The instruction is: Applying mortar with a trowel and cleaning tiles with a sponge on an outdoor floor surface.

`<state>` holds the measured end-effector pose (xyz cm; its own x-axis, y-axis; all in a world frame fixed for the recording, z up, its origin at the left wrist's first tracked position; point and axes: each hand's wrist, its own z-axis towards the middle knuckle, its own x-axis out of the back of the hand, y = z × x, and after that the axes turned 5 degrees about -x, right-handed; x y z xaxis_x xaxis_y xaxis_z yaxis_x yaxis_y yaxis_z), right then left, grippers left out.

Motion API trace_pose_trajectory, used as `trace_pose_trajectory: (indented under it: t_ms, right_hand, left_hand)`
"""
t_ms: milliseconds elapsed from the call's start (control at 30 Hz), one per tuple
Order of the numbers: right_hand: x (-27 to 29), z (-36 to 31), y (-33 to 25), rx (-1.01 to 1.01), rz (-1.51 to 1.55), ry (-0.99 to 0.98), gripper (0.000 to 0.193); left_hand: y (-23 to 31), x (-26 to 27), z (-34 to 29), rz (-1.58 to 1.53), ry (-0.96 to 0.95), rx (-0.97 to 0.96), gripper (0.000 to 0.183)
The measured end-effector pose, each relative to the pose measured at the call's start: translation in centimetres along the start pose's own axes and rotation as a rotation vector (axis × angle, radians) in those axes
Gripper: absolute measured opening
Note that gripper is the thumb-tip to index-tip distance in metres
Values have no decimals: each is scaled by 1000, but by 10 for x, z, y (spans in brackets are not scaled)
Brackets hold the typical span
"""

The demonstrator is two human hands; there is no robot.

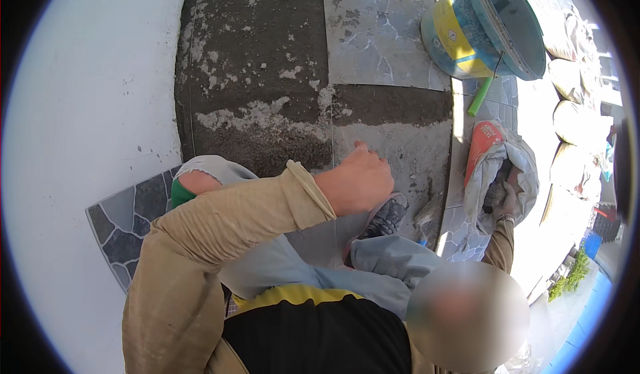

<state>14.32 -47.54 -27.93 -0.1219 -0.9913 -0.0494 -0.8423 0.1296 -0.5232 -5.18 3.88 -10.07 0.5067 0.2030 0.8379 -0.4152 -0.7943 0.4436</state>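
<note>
My left hand (pixel 360 181) hovers over the grey mortar floor (pixel 400 141) in front of my knees, its back upward. The fingers curl closed, and whatever they may hold is hidden beneath them. Over on the right, my right hand (pixel 509 201) is at the mouth of a crumpled grey-white and orange bag (pixel 523 157), closed on its edge. Inside the bag some dark grey material shows in part. Next to my shoe (pixel 388 215), between my two hands, lies a dusty tool with a wide flat end, like a brush or scraper (pixel 427 222).
A teal bucket (pixel 437 41) with a yellow label stands at the far right, its green handle grip (pixel 481 97) hanging down. Stone-pattern tiles (pixel 380 21) border a dark mortar bed (pixel 260 47). A white wall (pixel 87 107) runs along the left. Several filled sacks (pixel 570 124) line the right.
</note>
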Motion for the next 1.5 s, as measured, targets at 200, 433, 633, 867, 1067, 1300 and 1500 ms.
trace_pose_trajectory:
  t_ms: [200, 433, 633, 867, 1067, 1300, 1500]
  right_hand:
    - [-21, -146, -94, 152, -7, -72, 31]
    - [-340, -108, -39, -146, -1003, -598, 21]
    - [-561, -25, 25, 256, -903, -760, 15]
    - [-598, -41, 76, 54, -718, -652, 18]
    - [-574, 3, 21, 515, -1018, -633, 19]
    - [-576, 11, 18, 127, -1255, -673, 20]
    - [-581, 52, -58, 628, -1079, -422, 22]
  left_hand:
    - [33, 24, -3, -71, 60, -236, 21]
    - [47, 38, -5, -18, -88, -287, 37]
    - [66, 17, 37, 240, -329, -245, 38]
    - [33, -155, 156, 42, -734, 127, 51]
    - [70, -51, 114, 160, -723, -106, 47]
    - [54, -35, 82, 11, -560, -123, 45]
    - [42, 21, 50, 116, -472, -221, 45]
